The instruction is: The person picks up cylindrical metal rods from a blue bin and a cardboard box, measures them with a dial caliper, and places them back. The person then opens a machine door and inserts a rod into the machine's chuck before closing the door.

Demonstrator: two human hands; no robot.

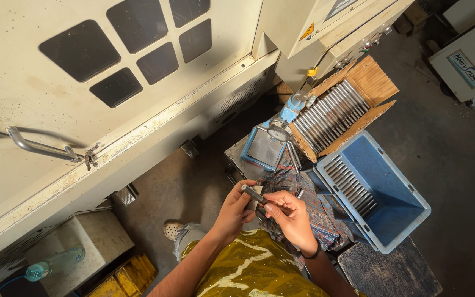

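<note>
Seen from the head camera, both hands meet over a patterned cloth (309,206) on the cluttered tabletop (237,151). Left hand (236,212) and right hand (288,215) together grasp a short dark metal rod (252,193), the left pinching its near end along with a small pale block, the right closing its fingertips on the other end. Just beyond, an open cardboard box (372,80) holds a tight row of grey metal rods (331,115) lying side by side. Beside it to the right, a blue plastic crate (402,206) carries a shorter row of the same rods (350,184) along its near wall, the remainder of its floor bare. A dial gauge (279,131) on a blue stand sits near the box.
</note>
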